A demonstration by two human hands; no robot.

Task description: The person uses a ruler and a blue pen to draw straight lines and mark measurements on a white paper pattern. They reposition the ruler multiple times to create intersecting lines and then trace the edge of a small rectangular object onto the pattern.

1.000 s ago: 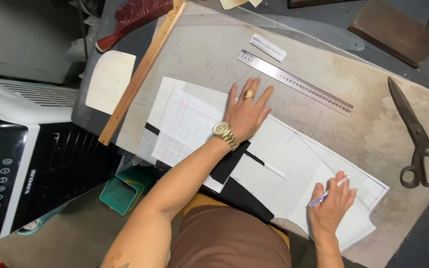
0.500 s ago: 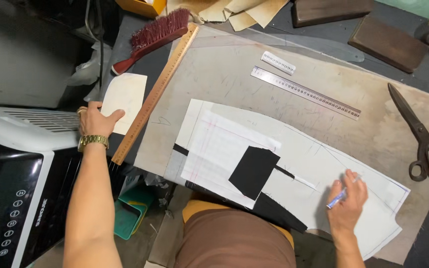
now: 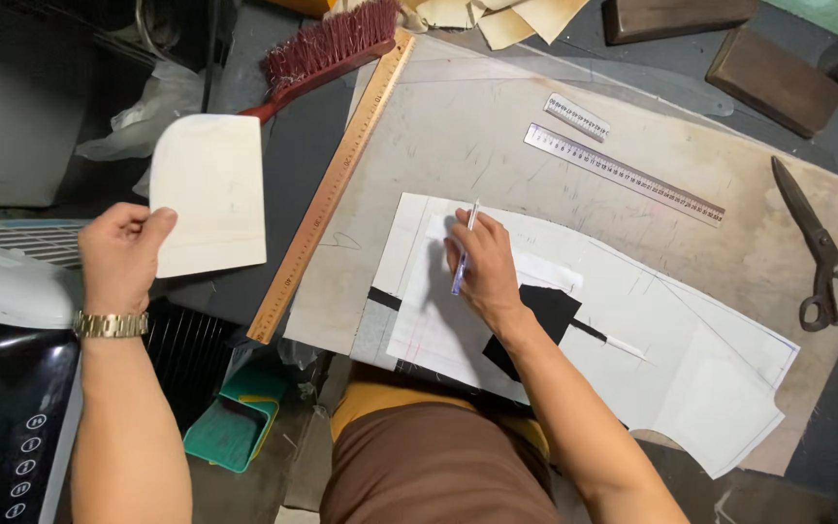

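Note:
My left hand (image 3: pixel 120 254), with a gold watch on the wrist, grips the lower left corner of a cream card piece (image 3: pixel 209 192) out to the left of the work board. My right hand (image 3: pixel 477 264) holds a pen (image 3: pixel 464 248) and rests on the white paper pattern sheets (image 3: pixel 671 340) spread over the board. A black fabric piece (image 3: pixel 547 312) lies among the sheets just right of that wrist.
A long wooden ruler (image 3: pixel 334 186) lies along the board's left edge, with a red brush (image 3: pixel 327 50) above it. Two metal rulers (image 3: pixel 623 175) lie at the back. Black scissors (image 3: pixel 815 248) rest at the right. A black-and-white appliance (image 3: pixel 2 408) stands at left.
My left hand has taken hold of the cream card and lifted it slightly. My right hand has moved with the pen from the sheets' right end to their left part.

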